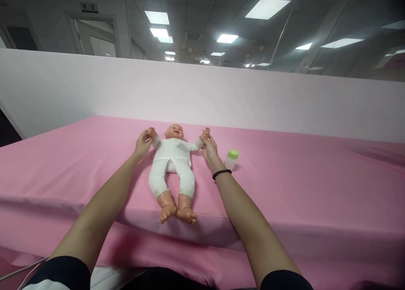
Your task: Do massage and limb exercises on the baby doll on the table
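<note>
A baby doll (172,155) in a white cloth body lies on its back on the pink-covered table, head away from me and bare feet near the front edge. Its arms are spread out to both sides. My left hand (144,143) is closed around the doll's hand on the left. On the other side, my right hand (209,148) grips the doll's other arm near its wrist, and a dark beaded bracelet circles my wrist. Just right of that wrist stands a small bottle (232,159) with a green cap and a pale body, partly hidden behind my arm.
Pink cloth (300,184) covers the table and hangs over its front edge. A low white wall (221,96) runs along the back, with glass above it. A thin pale cable (23,269) lies at the lower left.
</note>
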### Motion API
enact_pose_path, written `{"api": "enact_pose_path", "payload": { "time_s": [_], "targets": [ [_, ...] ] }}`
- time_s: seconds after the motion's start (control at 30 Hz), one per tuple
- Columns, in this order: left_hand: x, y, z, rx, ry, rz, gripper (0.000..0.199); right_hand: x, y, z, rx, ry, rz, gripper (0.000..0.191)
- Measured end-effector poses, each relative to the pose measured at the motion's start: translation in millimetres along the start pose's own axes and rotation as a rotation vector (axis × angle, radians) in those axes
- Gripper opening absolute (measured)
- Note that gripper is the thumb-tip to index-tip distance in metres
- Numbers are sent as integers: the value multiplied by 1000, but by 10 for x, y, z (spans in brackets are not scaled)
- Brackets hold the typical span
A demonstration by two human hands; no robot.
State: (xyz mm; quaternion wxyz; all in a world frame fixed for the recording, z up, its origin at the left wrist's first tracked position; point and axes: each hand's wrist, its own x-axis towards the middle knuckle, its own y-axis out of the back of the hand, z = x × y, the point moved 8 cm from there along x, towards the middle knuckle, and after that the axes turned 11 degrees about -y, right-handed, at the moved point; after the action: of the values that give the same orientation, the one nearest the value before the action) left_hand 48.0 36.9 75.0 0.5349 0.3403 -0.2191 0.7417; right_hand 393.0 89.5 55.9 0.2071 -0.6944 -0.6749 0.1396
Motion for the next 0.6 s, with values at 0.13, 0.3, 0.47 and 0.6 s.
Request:
{"api": "enact_pose_path", "payload": {
  "time_s": [0.13, 0.3, 0.47, 0.6],
  "targets": [
    [-148, -369, 249, 242, -237, -453, 38, -307, -526, 35, -362, 12, -537, 46],
    [-197, -446, 395, 310, -387, -605, 40, -508, -639, 130, -665, -3, -721, 43],
    [-177, -408, 290, 277, -279, -459, 36, -453, -598, 85, -466, -8, -667, 47],
    [-37, -33, -56, 77, -40, 1, 33, -141, -258, -98, -50, 79, -294, 39]
  ]
}}
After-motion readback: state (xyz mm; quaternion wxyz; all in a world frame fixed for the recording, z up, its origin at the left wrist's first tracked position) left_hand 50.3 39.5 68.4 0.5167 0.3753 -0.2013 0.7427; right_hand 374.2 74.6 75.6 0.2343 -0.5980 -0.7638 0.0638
